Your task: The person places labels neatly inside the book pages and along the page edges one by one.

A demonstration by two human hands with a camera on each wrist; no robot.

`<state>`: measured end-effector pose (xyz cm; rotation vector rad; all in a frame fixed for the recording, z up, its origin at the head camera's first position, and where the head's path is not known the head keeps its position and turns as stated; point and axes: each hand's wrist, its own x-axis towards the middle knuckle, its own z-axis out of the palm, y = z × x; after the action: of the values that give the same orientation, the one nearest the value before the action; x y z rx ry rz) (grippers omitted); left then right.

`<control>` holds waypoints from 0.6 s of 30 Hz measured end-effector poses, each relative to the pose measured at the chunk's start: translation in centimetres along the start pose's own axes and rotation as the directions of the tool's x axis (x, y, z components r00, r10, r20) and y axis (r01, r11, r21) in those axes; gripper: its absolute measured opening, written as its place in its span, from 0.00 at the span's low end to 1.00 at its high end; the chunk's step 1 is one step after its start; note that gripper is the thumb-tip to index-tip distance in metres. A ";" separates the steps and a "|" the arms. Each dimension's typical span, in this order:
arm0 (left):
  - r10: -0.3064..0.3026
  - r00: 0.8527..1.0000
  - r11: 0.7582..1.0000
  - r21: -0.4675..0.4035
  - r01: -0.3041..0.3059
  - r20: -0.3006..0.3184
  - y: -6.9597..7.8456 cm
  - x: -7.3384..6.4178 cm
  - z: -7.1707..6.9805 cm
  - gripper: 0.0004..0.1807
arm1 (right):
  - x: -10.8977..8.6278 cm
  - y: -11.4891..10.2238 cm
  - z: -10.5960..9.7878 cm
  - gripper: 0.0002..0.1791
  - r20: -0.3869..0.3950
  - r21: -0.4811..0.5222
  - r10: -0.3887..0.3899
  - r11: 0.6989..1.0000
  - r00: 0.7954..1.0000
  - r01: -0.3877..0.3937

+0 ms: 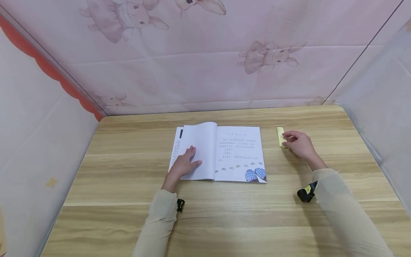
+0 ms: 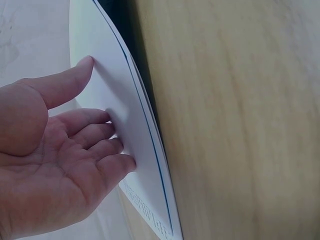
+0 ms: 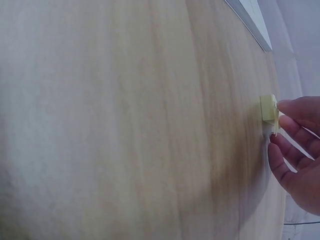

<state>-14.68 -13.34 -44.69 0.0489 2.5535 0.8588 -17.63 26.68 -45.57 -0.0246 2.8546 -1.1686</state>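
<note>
Left hand [image 1: 184, 165], fingers spread, rests on white-paged paper book [image 1: 221, 153]; right hand [image 1: 298, 142] pinches pale-yellow oblong block [image 1: 280, 137]; bowed left page [image 1: 204, 142] may spring over if pressure eases.

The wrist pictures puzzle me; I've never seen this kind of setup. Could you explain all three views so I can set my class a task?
There is no robot, just a person's two bare hands. The widest view comes from a camera on the head, looking down. The other two come from small cameras strapped at the wrists, the left one and the right one, so they look sideways and close up. On the wooden table lie an open book and, beside it, a small yellow pad. The left hand rests spread on a blank page. The right hand pinches at the pad with thumb and fingertips.
</note>
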 end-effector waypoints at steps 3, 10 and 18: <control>-0.001 1.000 1.000 0.000 0.001 0.001 0.0 0.0 0.0 0.35 | 0.0 0.0 0.0 0.18 -0.001 0.002 -0.006 1.000 1.000 0.006; 0.003 1.000 1.000 0.007 -0.003 0.002 0.1 -0.1 0.0 0.35 | -0.1 0.0 0.0 0.17 -0.004 0.007 -0.012 1.000 1.000 0.012; 0.016 1.000 1.000 0.005 -0.016 -0.005 0.0 -0.2 0.1 0.35 | -0.1 0.2 0.2 0.17 -0.016 0.014 -0.009 1.000 1.000 0.009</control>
<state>-14.45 -13.28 -44.67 0.0696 2.5628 0.8598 -17.55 26.63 -45.85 -0.0274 2.8634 -1.1956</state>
